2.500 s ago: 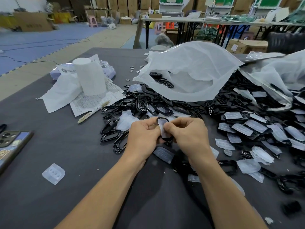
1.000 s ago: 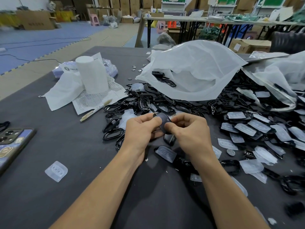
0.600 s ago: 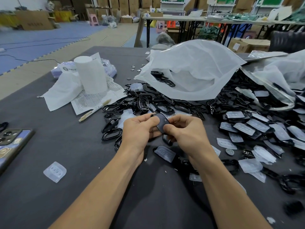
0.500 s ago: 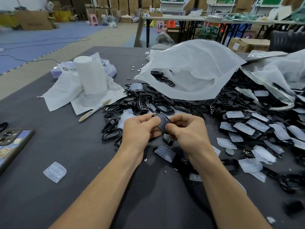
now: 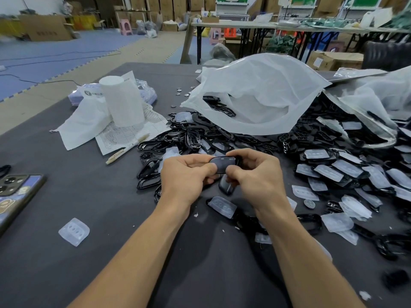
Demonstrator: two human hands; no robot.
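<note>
Both hands meet over the middle of the dark table [image 5: 93,274] around a small black key-fob shell [image 5: 223,163]. My left hand [image 5: 185,177] pinches its left end with thumb and curled fingers. My right hand [image 5: 255,174] grips its right end, thumb in front. The shell lies level between them, its glossy face turned up. A second black shell piece [image 5: 226,185] lies on the table just below the hands. A translucent rubber button pad [image 5: 222,206] lies in front of my wrists.
A heap of black plastic frames [image 5: 195,138] spreads behind the hands. Several black shells with clear pads [image 5: 338,172] cover the right side. White bags [image 5: 260,94] lie behind. A paper roll [image 5: 122,101], a pen [image 5: 126,148], a phone [image 5: 15,196] and a loose pad [image 5: 74,231] are at left.
The shell showed a pale pad face upright 2.5 s ago; it is now turned flat with its black face up. Both hands rose slightly and kept hold.
</note>
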